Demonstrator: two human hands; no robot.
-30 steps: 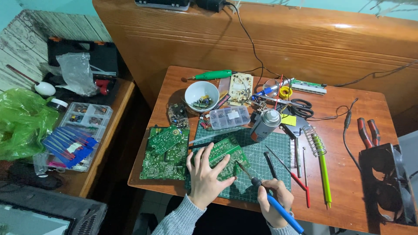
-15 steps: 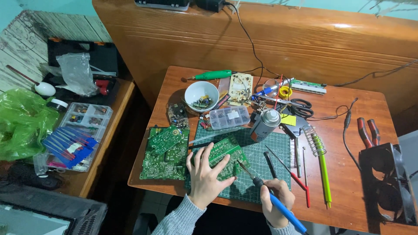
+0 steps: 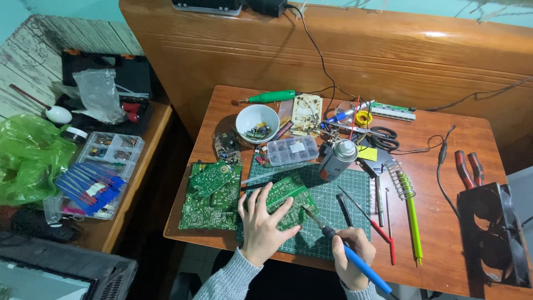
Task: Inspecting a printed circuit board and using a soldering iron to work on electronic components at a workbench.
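Under the left hand [image 3: 262, 222], a green circuit board [image 3: 288, 195] lies pinned flat on the cutting mat [image 3: 338, 205].
The right hand [image 3: 351, 256], closed on a blue soldering iron [image 3: 355, 261], has barely moved in the last second; its tip stays at the board's right edge, just beside the left fingers.

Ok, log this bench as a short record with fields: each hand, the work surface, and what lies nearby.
left hand: flat on a green circuit board, fingers spread
right hand: grips a blue-handled soldering iron, tip at the board's right edge
surface: green cutting mat on a wooden table
beside the mat: second, larger green circuit board to the left
behind: white bowl of small parts, clear parts box, spray can
right side: red-handled pliers, black fan
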